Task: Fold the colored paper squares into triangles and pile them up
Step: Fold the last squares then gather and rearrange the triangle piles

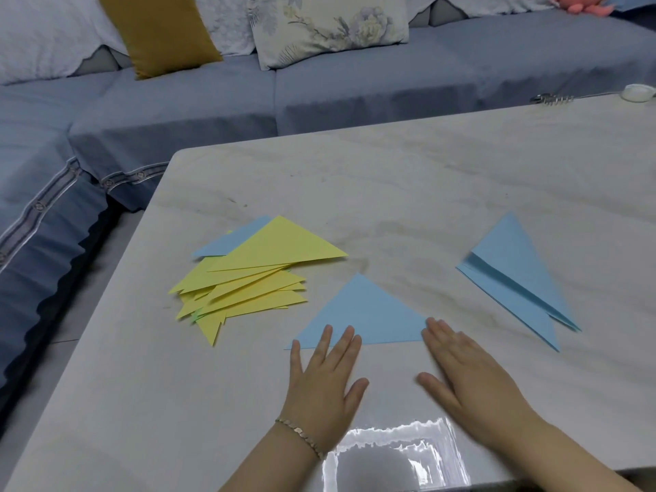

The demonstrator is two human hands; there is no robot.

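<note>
A blue paper triangle (362,314) lies flat on the marble table (426,179), its long edge toward me. My left hand (324,381) lies flat with straight fingers, the fingertips on the triangle's lower left edge. My right hand (465,371) is also flat, its fingertips touching the triangle's right corner. To the left sits a pile of folded yellow triangles (248,278) with one blue triangle (230,243) showing under the top piece. A stack of blue paper (514,275), folded into triangles, lies at the right.
A blue sofa (319,83) with a mustard cushion (159,33) and a floral cushion (330,23) runs behind and left of the table. A white round object (639,92) and a small metal item (552,98) sit at the table's far right edge.
</note>
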